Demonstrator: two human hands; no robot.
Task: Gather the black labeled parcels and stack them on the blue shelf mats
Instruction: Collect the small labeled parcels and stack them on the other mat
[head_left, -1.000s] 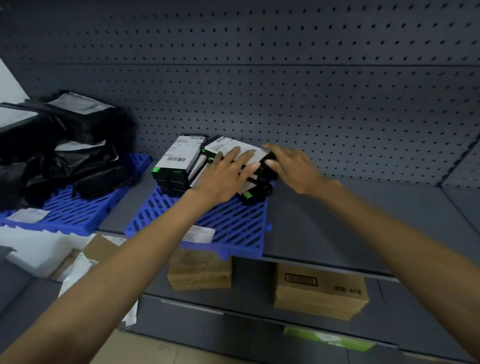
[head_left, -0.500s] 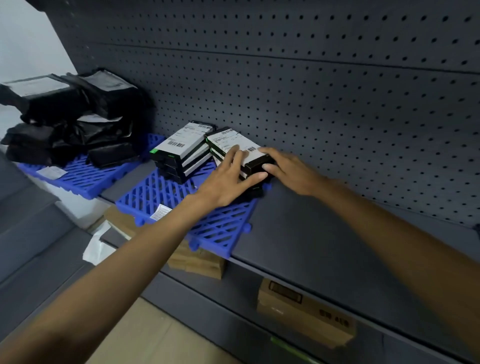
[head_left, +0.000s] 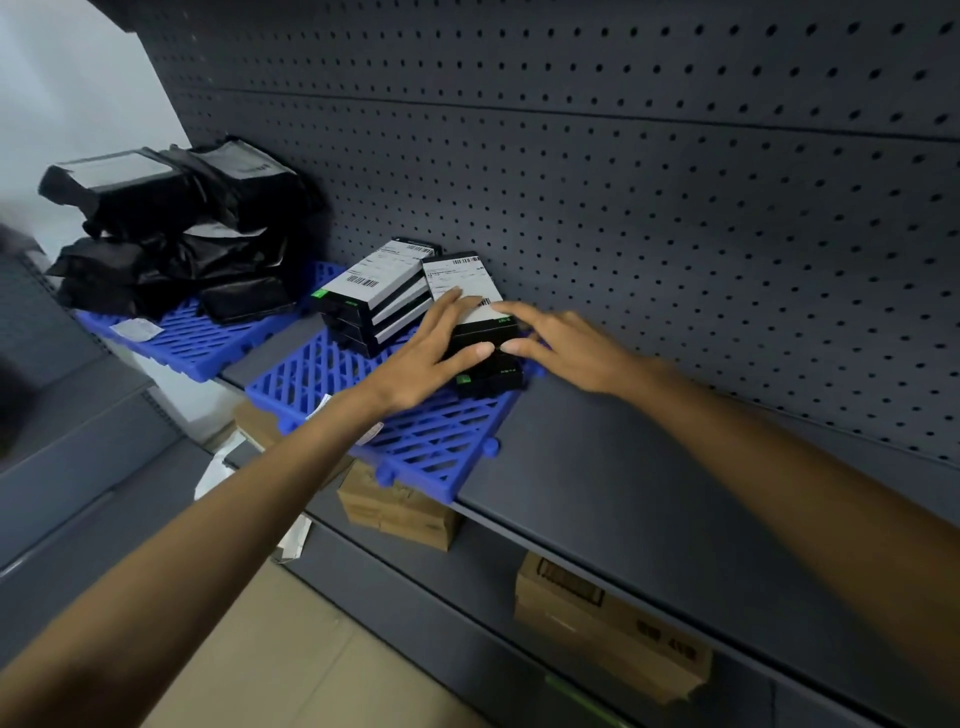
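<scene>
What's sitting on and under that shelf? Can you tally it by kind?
Blue mats: 2
Stacks of black labeled boxes: 2
Piles of black bagged parcels: 1
Cardboard boxes on the lower shelf: 2
Total: 7

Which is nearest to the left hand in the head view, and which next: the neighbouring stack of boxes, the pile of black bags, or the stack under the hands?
1. Stack under the hands: left hand rests on it.
2. Neighbouring stack of boxes: just left, same mat.
3. Pile of black bags: far left, other mat.
</scene>
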